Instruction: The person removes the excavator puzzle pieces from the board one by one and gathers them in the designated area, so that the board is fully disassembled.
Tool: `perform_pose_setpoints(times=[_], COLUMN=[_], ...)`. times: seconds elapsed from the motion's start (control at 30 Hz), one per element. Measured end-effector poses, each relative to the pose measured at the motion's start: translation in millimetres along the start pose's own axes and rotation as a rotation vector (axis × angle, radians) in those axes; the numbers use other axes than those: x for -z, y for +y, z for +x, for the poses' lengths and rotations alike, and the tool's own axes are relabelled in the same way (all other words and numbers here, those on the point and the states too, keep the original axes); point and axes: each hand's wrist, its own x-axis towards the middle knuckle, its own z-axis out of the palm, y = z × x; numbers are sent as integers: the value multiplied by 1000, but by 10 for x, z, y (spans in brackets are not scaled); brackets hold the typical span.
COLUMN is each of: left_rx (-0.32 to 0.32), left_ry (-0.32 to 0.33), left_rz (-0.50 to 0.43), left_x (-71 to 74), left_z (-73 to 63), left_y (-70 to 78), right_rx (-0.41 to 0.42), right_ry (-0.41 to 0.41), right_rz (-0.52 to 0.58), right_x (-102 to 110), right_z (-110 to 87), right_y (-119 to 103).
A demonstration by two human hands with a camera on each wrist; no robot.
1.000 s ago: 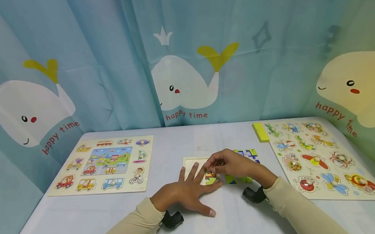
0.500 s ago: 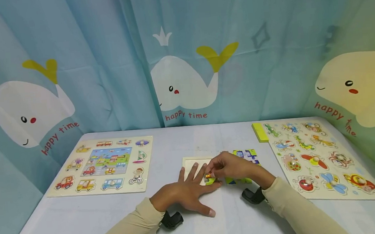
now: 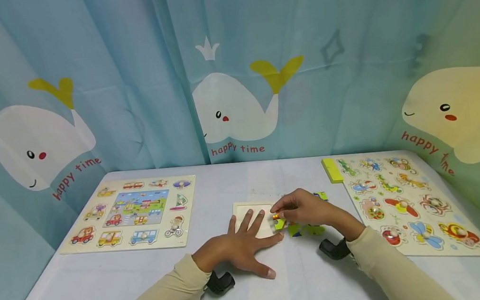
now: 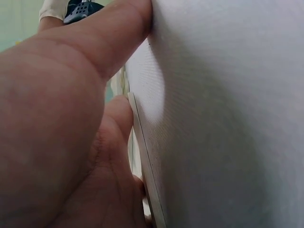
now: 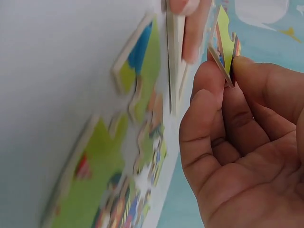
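My left hand (image 3: 242, 252) lies with fingers spread across a small, pale wooden puzzle tray (image 3: 250, 203), its thumb out on the tablecloth. In the left wrist view the fingers (image 4: 118, 111) rest along the tray's edge. My right hand (image 3: 307, 210) pinches a yellow-green jigsaw piece (image 5: 226, 40) between thumb and fingers, tilted up off the table. In the head view that piece overlaps the tray's right edge. Several loose jigsaw pieces (image 5: 95, 175), green with coloured prints, lie just right of the tray, partly hidden under the right hand in the head view.
A vehicle knob puzzle board (image 3: 142, 207) lies at the left. At the right is an insect knob puzzle board (image 3: 416, 201), with a yellow-green block (image 3: 332, 170) against its far left corner. A blue whale-print curtain (image 3: 231, 50) stands behind the table.
My right hand has moved rightward, drawing the jigsaw piece from inside the tray to its right edge and over the loose pieces. The left hand stays where it was.
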Motion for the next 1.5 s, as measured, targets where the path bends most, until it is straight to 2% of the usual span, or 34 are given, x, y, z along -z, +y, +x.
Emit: perform_pose_setpoints(times=[0.17, 0.3, 0.5, 0.77, 0.97, 1.27, 1.5], left_rx=[18, 23, 35, 30, 25, 16, 10], left_ry=[7, 12, 17, 29, 22, 18, 6], left_rz=[2, 3, 6, -3, -12, -17, -7], left_x=[-6, -4, -3, -16, -9, -6, -12], left_z=[-9, -12, -7, -1, 1, 19, 57], left_y=[2, 9, 17, 8, 11, 31, 42], right_rx=[6, -21, -23, -94, -109, -206, -210], right_ry=[12, 34, 54, 92, 78, 58, 31], right_rz=[-23, -73, -71, 21, 29, -8, 24], right_x=[91, 154, 259, 398, 490, 602, 603], right_z=[-83, -161, -286, -453, -579, -782, -894], right_y=[39, 85, 147, 215, 325, 439, 504])
